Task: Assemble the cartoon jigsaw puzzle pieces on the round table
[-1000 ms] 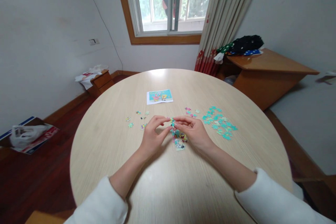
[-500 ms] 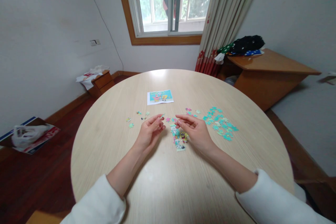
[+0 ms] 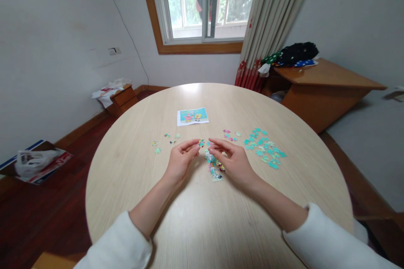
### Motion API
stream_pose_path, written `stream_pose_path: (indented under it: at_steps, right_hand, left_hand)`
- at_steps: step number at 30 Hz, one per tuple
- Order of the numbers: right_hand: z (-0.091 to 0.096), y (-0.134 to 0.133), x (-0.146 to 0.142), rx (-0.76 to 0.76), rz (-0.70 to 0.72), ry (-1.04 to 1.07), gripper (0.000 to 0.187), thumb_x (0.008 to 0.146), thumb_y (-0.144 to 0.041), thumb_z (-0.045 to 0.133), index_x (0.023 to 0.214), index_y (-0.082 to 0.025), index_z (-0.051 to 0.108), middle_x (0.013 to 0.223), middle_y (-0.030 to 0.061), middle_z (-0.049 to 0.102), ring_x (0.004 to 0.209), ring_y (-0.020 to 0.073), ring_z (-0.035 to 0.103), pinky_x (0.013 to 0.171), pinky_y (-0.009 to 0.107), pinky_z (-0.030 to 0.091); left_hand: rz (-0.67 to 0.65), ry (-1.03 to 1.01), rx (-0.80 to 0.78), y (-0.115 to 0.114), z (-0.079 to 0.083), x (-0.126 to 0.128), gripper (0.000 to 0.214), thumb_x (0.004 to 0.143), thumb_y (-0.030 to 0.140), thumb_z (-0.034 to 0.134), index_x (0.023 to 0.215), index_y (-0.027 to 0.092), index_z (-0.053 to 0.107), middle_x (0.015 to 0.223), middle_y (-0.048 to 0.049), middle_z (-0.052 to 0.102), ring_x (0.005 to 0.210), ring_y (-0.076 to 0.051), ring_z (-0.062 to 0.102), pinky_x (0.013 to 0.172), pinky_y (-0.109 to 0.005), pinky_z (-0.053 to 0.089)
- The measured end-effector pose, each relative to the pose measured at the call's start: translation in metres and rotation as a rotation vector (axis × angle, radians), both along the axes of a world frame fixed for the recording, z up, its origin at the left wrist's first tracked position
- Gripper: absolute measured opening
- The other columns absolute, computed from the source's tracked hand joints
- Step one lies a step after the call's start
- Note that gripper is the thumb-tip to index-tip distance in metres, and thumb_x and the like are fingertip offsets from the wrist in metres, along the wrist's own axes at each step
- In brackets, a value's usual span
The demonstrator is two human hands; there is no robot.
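Note:
My left hand (image 3: 183, 157) pinches a small puzzle piece (image 3: 201, 143) with teal, yellow and red on it between thumb and fingertips. Facing it, my right hand (image 3: 235, 160) has thumb and fingers curved and slightly apart, with nothing clearly held. A pink and teal piece shows near its fingertips, seemingly on the table. Below and partly behind the right hand lies a partly joined cartoon puzzle (image 3: 214, 172) on the table. The hand hides some of its right side.
Several teal pieces (image 3: 268, 149) are spread on the round table (image 3: 189, 227) at right. Several loose pieces (image 3: 158, 150) lie left, and pink ones (image 3: 227, 134) lie beyond the right hand. A printed cartoon picture (image 3: 192, 117) rests farther back.
My left hand has shifted slightly right, and the piece in it now shows its coloured face. My right hand has moved a little left, covering more of the joined puzzle.

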State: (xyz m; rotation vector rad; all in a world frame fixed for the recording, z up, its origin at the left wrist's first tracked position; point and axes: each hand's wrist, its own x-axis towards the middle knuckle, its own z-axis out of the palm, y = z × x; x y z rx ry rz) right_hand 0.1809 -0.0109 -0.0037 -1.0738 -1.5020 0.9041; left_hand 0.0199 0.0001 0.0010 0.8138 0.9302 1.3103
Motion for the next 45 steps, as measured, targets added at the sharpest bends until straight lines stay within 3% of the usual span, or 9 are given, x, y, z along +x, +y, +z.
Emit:
stream_pose_path:
  at_steps: [11, 25, 34, 45]
  right_hand:
    - [0.0006, -0.002, 0.0005, 0.162, -0.02, -0.163, 0.025, 0.08, -0.028, 0.064, 0.103, -0.024, 0.073, 0.091, 0.0056, 0.074, 0.077, 0.0171, 0.065, 0.076, 0.034, 0.053]
    - [0.0009, -0.0021, 0.0032, 0.273, -0.037, -0.22, 0.021, 0.085, -0.028, 0.06, 0.101, -0.025, 0.073, 0.084, 0.005, 0.073, 0.077, 0.0176, 0.064, 0.077, 0.034, 0.05]
    - [0.0006, -0.0017, 0.0036, 0.273, -0.043, -0.204, 0.02, 0.084, -0.031, 0.061, 0.099, -0.026, 0.074, 0.084, 0.0052, 0.073, 0.076, 0.0184, 0.064, 0.077, 0.035, 0.05]
    - [-0.0022, -0.001, 0.005, 0.282, -0.02, -0.201, 0.018, 0.083, -0.029, 0.062, 0.096, -0.025, 0.075, 0.082, 0.0053, 0.073, 0.075, 0.0179, 0.065, 0.076, 0.034, 0.05]
  left_hand:
    - [-0.008, 0.313, 0.257, -0.0035, -0.007, 0.0024, 0.03, 0.061, 0.035, 0.08, 0.083, 0.017, 0.073, 0.075, -0.0056, 0.073, 0.072, -0.017, 0.066, 0.068, -0.03, 0.052]
    - [0.028, 0.511, 0.429, -0.0063, -0.0083, -0.0015, 0.023, 0.069, 0.026, 0.073, 0.092, 0.02, 0.074, 0.081, -0.0053, 0.071, 0.07, -0.014, 0.058, 0.069, -0.029, 0.047]
    - [0.055, 0.559, 0.52, -0.0065, -0.0096, -0.0021, 0.019, 0.072, 0.025, 0.071, 0.091, 0.023, 0.074, 0.081, -0.0044, 0.07, 0.068, -0.014, 0.055, 0.068, -0.029, 0.046]
    - [0.039, 0.564, 0.518, -0.0063, -0.0097, -0.0046, 0.016, 0.071, 0.027, 0.074, 0.086, 0.022, 0.075, 0.074, -0.0038, 0.068, 0.068, -0.014, 0.055, 0.067, -0.028, 0.045]
